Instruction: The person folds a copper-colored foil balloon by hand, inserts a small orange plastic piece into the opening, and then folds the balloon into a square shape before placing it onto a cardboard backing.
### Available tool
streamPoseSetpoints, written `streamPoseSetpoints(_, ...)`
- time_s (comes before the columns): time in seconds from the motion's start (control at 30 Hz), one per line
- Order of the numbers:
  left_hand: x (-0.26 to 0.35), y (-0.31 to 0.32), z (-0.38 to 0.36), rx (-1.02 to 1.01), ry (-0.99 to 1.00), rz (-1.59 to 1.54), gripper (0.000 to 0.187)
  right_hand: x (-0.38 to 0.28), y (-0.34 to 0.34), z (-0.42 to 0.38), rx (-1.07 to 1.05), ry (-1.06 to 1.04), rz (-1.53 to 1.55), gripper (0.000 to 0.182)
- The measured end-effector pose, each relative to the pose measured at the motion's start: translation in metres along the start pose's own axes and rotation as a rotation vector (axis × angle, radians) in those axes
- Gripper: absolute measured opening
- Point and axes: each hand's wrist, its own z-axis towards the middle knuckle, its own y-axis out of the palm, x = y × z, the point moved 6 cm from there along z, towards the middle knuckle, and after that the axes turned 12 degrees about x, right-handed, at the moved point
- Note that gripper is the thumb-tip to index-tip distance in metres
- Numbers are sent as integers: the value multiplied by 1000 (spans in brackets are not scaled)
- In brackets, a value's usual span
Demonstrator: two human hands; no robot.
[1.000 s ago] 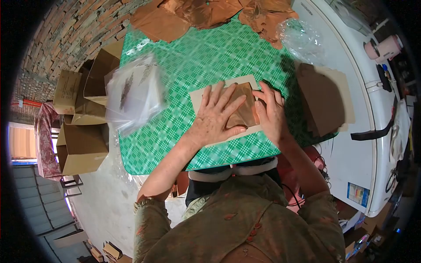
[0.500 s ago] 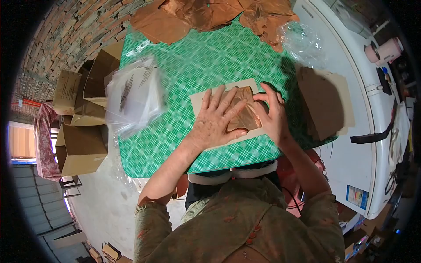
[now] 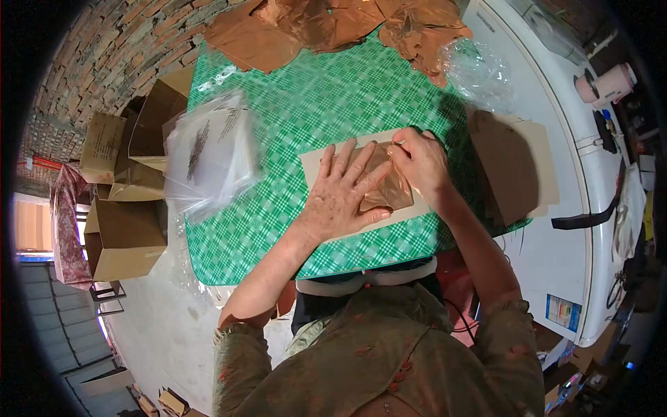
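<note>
A shiny copper-coloured sheet [image 3: 390, 190] lies on a pale board [image 3: 313, 164] at the near side of the green checked table [image 3: 333, 90]. My left hand [image 3: 340, 191] rests flat over the left part of both, fingers spread. At the sheet's upper right my right hand [image 3: 422, 161] has its thumb and index finger pinched together at the sheet's edge, the other fingers curled. The part of the sheet under my left palm is hidden.
Clear plastic bags [image 3: 212, 153] are stacked at the left. More copper-coloured material [image 3: 326, 24] and crumpled clear plastic [image 3: 479, 73] lie at the far side. Brown boards [image 3: 514, 163] sit at the right. Open cardboard boxes [image 3: 128, 240] stand beyond the left edge.
My right hand has moved slightly up and left, its raised fingers now curled into a pinch at the sheet's upper right. My left hand has stayed in place.
</note>
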Motion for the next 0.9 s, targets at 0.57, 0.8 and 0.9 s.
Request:
streamPoseSetpoints(0.57,11,9,3,-44,-90,29,71,-9,2,-6,46,-32,-107,15)
streamPoseSetpoints(0.8,12,18,0,-24,-128,45,72,-11,4,-4,75,-52,-138,15)
streamPoseSetpoints(0.9,12,18,0,-25,-143,45,71,-13,4,-3,103,-62,-148,15)
